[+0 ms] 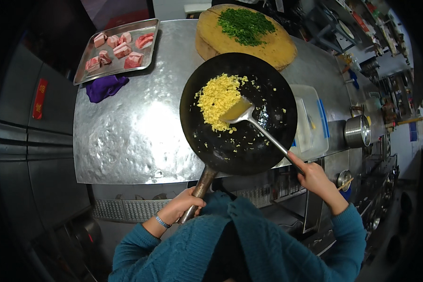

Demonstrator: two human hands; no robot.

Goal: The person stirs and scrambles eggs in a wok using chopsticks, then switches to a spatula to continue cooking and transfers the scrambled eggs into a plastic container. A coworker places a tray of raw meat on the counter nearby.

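A black wok (232, 155) is over the metal table in front of me. My left hand (187, 204) grips its handle (205, 181) near the lower end. Crumbled yellow scrambled egg (216, 98) is heaped on the left side of the wok, with small bits scattered around it. In my right hand (313, 178) is the handle of a metal wok spatula (264, 132). The spatula's blade lies against the right edge of the egg heap. Whether the wok's base touches the table cannot be told from above.
A round wooden chopping block (211, 38) bears chopped green herbs (245, 26) beyond the wok. Back left, a metal tray (88, 75) holds several raw meat chunks (122, 50), beside a purple cloth (105, 88). Right of the wok are a clear plastic container (319, 141) and a metal pot (354, 132).
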